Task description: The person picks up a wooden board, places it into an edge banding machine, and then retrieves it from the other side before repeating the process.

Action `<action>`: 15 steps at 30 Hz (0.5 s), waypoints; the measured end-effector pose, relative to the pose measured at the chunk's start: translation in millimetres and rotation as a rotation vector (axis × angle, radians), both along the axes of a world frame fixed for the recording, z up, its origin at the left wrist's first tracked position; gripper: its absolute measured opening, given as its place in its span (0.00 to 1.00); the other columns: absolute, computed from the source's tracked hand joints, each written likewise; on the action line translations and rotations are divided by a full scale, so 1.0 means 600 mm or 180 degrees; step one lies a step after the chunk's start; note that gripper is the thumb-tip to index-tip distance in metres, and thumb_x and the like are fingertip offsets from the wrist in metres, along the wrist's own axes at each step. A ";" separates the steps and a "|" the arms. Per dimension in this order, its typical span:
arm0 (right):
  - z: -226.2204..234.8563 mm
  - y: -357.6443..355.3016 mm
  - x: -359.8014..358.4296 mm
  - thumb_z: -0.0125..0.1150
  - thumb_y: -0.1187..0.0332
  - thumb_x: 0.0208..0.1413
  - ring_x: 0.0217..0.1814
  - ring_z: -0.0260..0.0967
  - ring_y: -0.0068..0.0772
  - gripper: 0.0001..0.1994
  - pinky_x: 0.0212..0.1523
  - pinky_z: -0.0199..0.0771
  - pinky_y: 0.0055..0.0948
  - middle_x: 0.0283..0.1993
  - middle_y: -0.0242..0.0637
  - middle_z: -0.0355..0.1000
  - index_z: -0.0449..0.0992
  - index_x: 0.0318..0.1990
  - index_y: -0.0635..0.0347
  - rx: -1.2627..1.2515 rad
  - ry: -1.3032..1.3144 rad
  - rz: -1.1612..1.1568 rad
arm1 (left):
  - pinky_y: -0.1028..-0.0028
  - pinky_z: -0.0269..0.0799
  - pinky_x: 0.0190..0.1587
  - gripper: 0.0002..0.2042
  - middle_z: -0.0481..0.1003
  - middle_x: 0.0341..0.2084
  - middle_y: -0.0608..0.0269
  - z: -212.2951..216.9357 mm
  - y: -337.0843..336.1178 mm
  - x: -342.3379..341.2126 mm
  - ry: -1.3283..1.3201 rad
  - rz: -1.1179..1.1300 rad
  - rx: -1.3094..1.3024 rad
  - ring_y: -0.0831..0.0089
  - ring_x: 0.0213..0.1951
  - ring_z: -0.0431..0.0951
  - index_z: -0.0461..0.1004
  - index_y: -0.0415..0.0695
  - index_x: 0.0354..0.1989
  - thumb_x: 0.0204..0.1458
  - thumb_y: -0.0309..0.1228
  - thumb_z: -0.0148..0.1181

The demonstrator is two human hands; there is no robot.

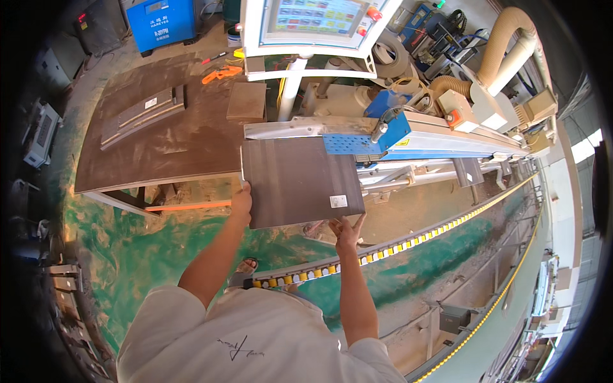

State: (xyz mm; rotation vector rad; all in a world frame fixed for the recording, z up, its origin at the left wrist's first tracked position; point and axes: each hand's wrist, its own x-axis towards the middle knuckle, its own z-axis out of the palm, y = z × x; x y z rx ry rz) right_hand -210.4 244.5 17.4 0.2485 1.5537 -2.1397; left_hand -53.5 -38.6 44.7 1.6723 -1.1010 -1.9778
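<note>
Both hands hold a flat dark brown wooden board (299, 182) out over the long machine. The left hand (241, 199) grips its left edge. The right hand (347, 230) pushes open fingers under its near edge, beside the brown table (185, 140).

The dark brown panel (299, 182) looks like smooth, matt laminated wood with a paper label; the machine rail (447, 137) is painted metal, the green floor (128, 242) dusty, worn.
</note>
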 end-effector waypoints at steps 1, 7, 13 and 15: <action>0.001 0.002 -0.008 0.52 0.78 0.60 0.37 0.74 0.35 0.47 0.41 0.82 0.37 0.42 0.40 0.69 0.22 0.73 0.35 -0.0010 0.0017 0.0091 | 0.62 0.69 0.53 0.28 0.73 0.51 0.51 -0.023 0.001 -0.008 -0.0005 0.0058 -0.0017 0.61 0.50 0.74 0.69 0.33 0.57 0.63 0.49 0.49; -0.009 0.048 -0.069 0.49 0.77 0.62 0.39 0.75 0.37 0.49 0.39 0.81 0.37 0.43 0.44 0.70 0.13 0.70 0.33 -0.0152 0.0069 0.0536 | 0.62 0.67 0.56 0.30 0.71 0.54 0.53 -0.088 0.002 -0.064 -0.0428 0.0094 -0.0100 0.61 0.54 0.71 0.66 0.34 0.60 0.61 0.50 0.51; 0.002 0.118 -0.166 0.46 0.80 0.57 0.38 0.76 0.38 0.50 0.42 0.80 0.37 0.43 0.45 0.71 0.13 0.70 0.35 -0.0337 0.0138 0.0624 | 0.62 0.66 0.56 0.32 0.69 0.56 0.51 -0.157 0.044 -0.133 -0.0404 0.0343 -0.0258 0.61 0.55 0.70 0.64 0.32 0.61 0.60 0.51 0.52; -0.006 0.153 -0.204 0.46 0.80 0.57 0.40 0.76 0.39 0.50 0.42 0.81 0.37 0.44 0.46 0.71 0.13 0.70 0.35 -0.0228 0.0200 0.0577 | 0.62 0.67 0.56 0.32 0.69 0.56 0.50 -0.108 0.103 -0.204 -0.0312 0.0147 -0.0382 0.61 0.55 0.71 0.64 0.32 0.61 0.60 0.51 0.52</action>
